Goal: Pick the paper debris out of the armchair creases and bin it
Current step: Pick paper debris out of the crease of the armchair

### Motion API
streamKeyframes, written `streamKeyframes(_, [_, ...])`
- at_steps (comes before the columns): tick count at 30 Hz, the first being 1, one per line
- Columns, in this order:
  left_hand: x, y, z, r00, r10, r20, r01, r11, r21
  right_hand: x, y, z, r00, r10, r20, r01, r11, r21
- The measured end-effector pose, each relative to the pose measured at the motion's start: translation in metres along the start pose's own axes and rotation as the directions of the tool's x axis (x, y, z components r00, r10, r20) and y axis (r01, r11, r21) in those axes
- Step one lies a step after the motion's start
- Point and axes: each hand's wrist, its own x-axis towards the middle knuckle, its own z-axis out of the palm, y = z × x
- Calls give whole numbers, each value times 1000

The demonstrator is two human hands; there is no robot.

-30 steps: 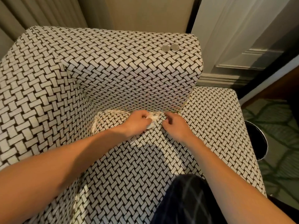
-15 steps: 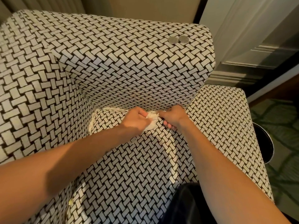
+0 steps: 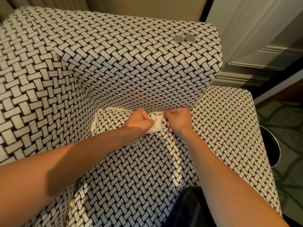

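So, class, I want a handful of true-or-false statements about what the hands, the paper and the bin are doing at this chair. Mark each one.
1. The left hand grips a white paper wad at the seat crease. True.
2. The right hand lies flat on top of the armrest. False: its fingers are curled down at the crease, beside the paper.
3. Two round silver discs lie on top of the armrest. True.
4. The paper wad is in the bin. False: it is in the left hand; the bin stands on the floor to the right of the chair.
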Motion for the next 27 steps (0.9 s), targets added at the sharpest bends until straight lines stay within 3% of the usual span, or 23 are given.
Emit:
streamKeyframes(4, [1, 3, -3, 999, -35, -32, 34, 999, -32, -4, 2, 0, 998, -52, -24, 52, 999, -9])
streamKeyframes(18, [-3, 6, -7, 999, -50, -20, 46, 987, -151, -29, 4, -22, 996, -88, -3, 84, 945, 317])
streamKeyframes(23, [-6, 14, -7, 985, -136, 108, 170, 877, -449, -44, 7, -20, 963, -248, 103, 212, 938, 274])
streamKeyframes(27, [-5, 13, -5, 974, -105, 199, 191, 851, -489, -46, 10, -9, 928, -344, 140, 339, 939, 57])
